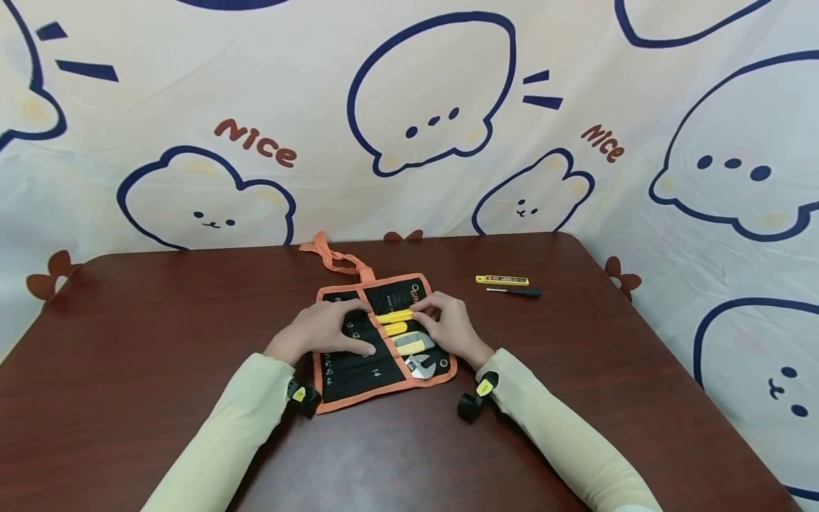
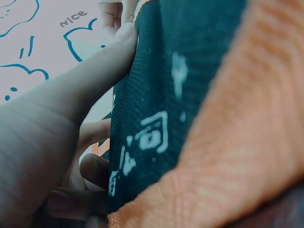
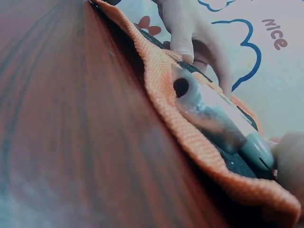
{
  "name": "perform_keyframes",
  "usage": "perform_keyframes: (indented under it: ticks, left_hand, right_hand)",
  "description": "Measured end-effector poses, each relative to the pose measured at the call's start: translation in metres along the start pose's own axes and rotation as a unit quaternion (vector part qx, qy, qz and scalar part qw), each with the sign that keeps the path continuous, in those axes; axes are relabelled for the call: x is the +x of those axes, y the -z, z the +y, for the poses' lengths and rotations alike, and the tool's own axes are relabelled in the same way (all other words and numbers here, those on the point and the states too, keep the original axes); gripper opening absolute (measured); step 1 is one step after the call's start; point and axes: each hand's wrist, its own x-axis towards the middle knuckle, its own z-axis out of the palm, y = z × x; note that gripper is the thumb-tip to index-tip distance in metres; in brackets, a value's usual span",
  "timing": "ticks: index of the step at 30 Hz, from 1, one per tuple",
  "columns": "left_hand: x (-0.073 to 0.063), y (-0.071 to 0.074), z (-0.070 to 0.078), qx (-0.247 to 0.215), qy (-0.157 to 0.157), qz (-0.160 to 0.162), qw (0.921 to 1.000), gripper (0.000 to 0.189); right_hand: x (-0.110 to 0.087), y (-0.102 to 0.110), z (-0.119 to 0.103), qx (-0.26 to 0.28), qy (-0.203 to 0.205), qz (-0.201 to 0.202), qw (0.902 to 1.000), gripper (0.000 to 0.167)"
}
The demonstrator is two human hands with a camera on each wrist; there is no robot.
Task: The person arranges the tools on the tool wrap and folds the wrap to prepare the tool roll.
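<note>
A black tool roll with orange trim lies unfolded on the table, printed with white numbers. My left hand rests on its left half, thumb and forefinger spread apart over the fabric. My right hand pinches the end of a slim yellow-handled tool in the top pocket of the right half. Below that sit a second yellow handle, a utility knife and an adjustable wrench, their lower parts hidden in the pockets. In the right wrist view, the wrench's holed end shows near the orange edge.
An orange tie strap trails from the roll's far edge. To the right on the brown table lie a narrow yellow tool and a thin black-handled screwdriver. A printed curtain hangs behind the table.
</note>
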Motion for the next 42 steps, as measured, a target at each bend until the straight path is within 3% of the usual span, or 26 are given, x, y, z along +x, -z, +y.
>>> perform_keyframes:
  ticks: [6,15,20,26,33,42]
  left_hand:
    - [0.004,0.0,-0.001,0.003,-0.005,-0.001,1.0,0.079]
    - [0.017,0.009,0.005,-0.004,0.037,-0.043,0.9984,0.079]
    - [0.02,0.008,0.007,-0.001,0.034,-0.049,0.9982,0.079]
    - [0.019,0.008,0.008,0.01,0.035,-0.048,0.9982,0.077]
    - [0.018,0.004,0.007,-0.007,0.034,-0.063,0.9974,0.079]
    - [0.02,0.007,0.005,-0.012,0.032,-0.061,0.9975,0.078]
  right_hand:
    - [0.006,0.004,-0.003,-0.009,0.022,-0.006,0.9997,0.009]
    - [0.015,0.01,-0.001,-0.013,0.014,-0.052,0.9985,0.013]
    - [0.016,0.011,0.005,-0.003,0.029,-0.069,0.9972,0.014]
    - [0.019,0.012,0.009,0.02,0.042,-0.118,0.9919,0.016]
    - [0.021,0.011,0.01,0.002,0.017,-0.18,0.9835,0.018]
    - [0.031,0.013,0.001,-0.014,0.034,-0.176,0.9837,0.015]
